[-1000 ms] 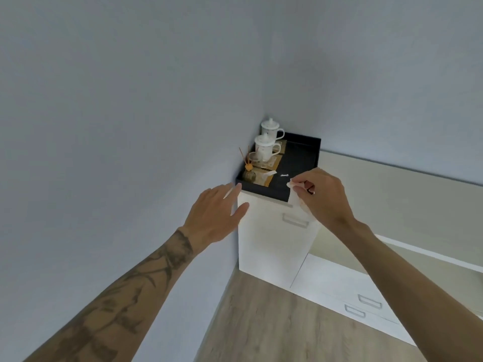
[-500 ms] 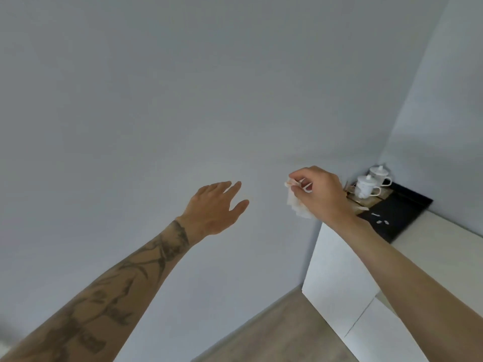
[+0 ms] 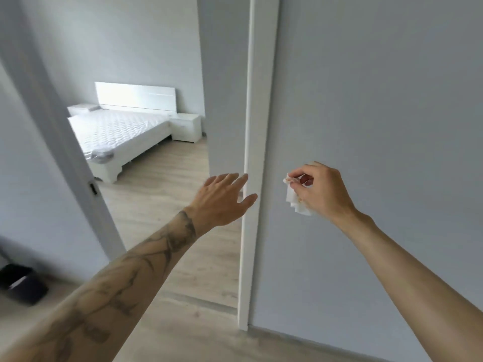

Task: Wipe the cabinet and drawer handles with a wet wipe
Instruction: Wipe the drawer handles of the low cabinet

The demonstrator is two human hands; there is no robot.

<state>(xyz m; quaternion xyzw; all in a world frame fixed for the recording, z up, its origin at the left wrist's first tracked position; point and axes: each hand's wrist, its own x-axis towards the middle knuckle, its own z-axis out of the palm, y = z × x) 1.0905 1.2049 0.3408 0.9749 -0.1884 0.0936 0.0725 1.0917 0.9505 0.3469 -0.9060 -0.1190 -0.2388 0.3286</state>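
Head view: a crumpled wet wipe point(image 3: 295, 202) is pinched in the right hand point(image 3: 321, 192), right of the door frame point(image 3: 252, 126); left hand point(image 3: 222, 199) is held flat, fingers spread, empty.

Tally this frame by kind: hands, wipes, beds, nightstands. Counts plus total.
Hands: 2 (left hand, right hand)
Wet wipe: 1
Bed: 1
Nightstands: 2
Total: 6
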